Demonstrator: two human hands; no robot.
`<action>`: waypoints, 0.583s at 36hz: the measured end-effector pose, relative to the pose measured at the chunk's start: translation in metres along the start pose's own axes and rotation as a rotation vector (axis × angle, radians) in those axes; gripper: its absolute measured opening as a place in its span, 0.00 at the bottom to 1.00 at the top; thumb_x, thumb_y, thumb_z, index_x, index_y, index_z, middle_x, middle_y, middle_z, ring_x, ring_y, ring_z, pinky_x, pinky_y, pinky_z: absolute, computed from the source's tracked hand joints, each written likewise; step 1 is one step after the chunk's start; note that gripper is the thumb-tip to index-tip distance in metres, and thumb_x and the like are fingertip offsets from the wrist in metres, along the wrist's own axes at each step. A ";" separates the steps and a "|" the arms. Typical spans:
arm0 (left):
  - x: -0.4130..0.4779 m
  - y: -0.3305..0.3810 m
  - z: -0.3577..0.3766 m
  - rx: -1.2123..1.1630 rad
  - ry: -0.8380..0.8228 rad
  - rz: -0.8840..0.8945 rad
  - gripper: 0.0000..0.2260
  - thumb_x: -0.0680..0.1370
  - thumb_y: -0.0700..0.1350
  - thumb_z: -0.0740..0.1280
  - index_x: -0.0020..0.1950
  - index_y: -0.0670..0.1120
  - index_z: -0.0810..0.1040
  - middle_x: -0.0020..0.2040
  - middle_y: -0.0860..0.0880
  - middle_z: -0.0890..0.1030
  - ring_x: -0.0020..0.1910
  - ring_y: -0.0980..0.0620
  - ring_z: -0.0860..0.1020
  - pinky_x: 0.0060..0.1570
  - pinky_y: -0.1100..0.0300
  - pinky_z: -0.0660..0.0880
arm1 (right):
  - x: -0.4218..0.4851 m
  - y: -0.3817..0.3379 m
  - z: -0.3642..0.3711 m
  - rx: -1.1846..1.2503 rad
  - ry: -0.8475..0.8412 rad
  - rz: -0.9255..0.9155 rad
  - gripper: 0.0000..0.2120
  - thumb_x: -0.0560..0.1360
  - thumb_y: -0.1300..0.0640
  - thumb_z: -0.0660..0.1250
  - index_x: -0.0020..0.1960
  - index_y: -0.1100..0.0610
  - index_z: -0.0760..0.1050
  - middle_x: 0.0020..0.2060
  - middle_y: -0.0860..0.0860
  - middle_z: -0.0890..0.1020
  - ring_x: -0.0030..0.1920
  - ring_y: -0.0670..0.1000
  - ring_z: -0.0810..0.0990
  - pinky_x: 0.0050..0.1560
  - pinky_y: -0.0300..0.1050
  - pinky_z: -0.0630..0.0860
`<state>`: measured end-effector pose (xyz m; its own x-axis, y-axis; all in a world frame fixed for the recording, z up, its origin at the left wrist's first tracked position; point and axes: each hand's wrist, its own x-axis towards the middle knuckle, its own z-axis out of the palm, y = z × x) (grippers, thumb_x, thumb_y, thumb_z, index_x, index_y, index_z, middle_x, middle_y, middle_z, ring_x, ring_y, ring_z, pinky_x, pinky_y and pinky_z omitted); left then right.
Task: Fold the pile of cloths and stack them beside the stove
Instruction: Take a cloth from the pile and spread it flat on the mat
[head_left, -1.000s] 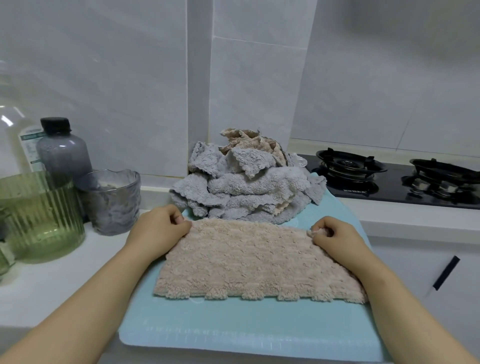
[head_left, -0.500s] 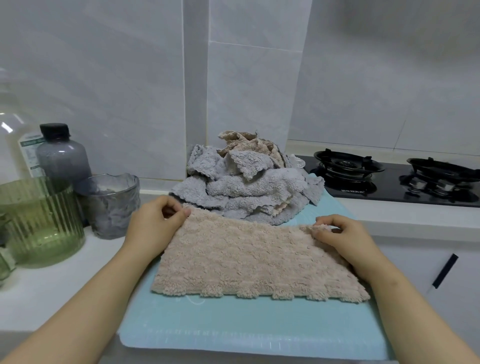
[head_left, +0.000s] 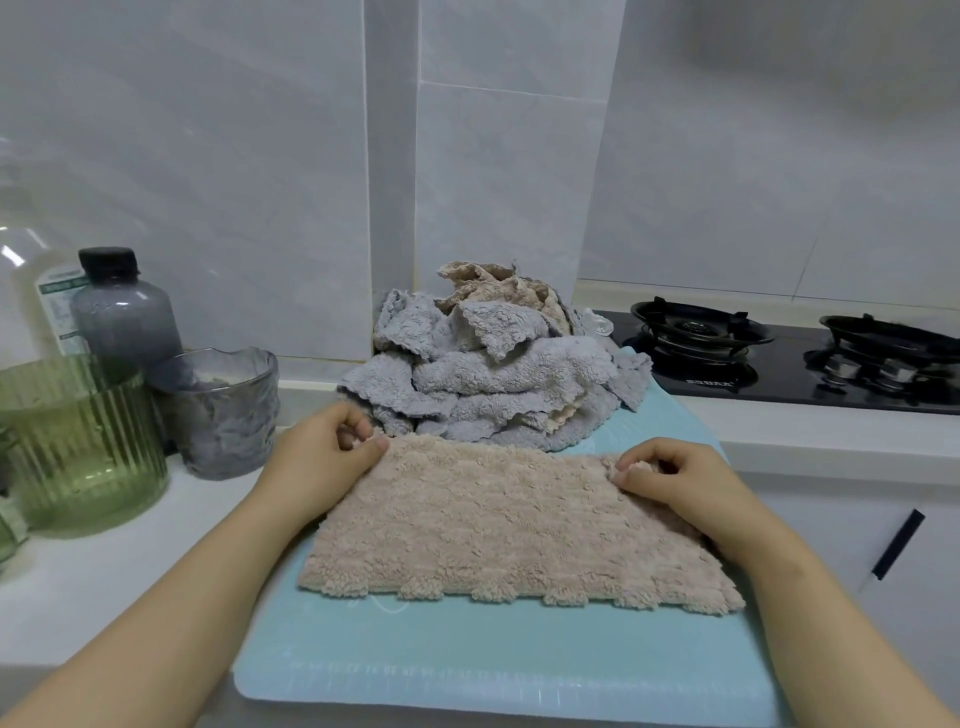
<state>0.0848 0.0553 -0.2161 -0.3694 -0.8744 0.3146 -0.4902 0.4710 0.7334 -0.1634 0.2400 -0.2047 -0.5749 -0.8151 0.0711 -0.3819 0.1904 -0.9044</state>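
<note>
A beige fluffy cloth (head_left: 509, 525) lies spread flat on a light blue mat (head_left: 498, 670). My left hand (head_left: 322, 457) pinches its far left corner between thumb and fingers. My right hand (head_left: 675, 478) pinches the far right corner in the same way. Behind the cloth sits a loose pile of grey and beige cloths (head_left: 498, 374) at the back of the mat, against the wall. The black gas stove (head_left: 789, 358) lies to the right of the pile.
On the white counter at the left stand a green ribbed glass jar (head_left: 78, 441), a grey textured glass (head_left: 223, 410) and a dark bottle with a black cap (head_left: 124, 312). A cabinet front with a black handle (head_left: 896, 545) is at the lower right.
Both hands have lifted the far corners of the beige cloth slightly, the fingers now curled more plainly in a pinch. The cloth stays flat on the mat.
</note>
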 end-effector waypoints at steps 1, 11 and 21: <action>0.001 -0.001 0.000 -0.012 0.012 0.001 0.09 0.73 0.46 0.71 0.37 0.50 0.72 0.31 0.51 0.74 0.30 0.56 0.70 0.31 0.61 0.63 | 0.000 0.001 0.000 0.004 0.018 0.002 0.03 0.69 0.62 0.73 0.42 0.59 0.79 0.23 0.47 0.73 0.21 0.44 0.68 0.22 0.33 0.64; 0.001 0.001 0.000 -0.272 0.110 0.007 0.11 0.70 0.33 0.70 0.34 0.46 0.73 0.30 0.47 0.77 0.27 0.53 0.72 0.32 0.63 0.69 | 0.005 0.008 -0.003 0.022 0.255 -0.055 0.05 0.72 0.56 0.72 0.41 0.57 0.80 0.31 0.52 0.79 0.29 0.47 0.74 0.29 0.37 0.68; -0.002 0.004 0.004 -0.398 -0.064 -0.041 0.09 0.73 0.30 0.63 0.42 0.43 0.71 0.30 0.48 0.73 0.28 0.52 0.71 0.26 0.71 0.68 | 0.005 0.005 0.000 0.123 0.346 -0.141 0.07 0.69 0.60 0.74 0.38 0.54 0.76 0.34 0.49 0.75 0.35 0.48 0.71 0.37 0.43 0.68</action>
<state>0.0806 0.0592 -0.2162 -0.4104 -0.8767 0.2510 -0.1665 0.3427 0.9246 -0.1679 0.2372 -0.2089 -0.7408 -0.5922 0.3171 -0.3972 0.0054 -0.9177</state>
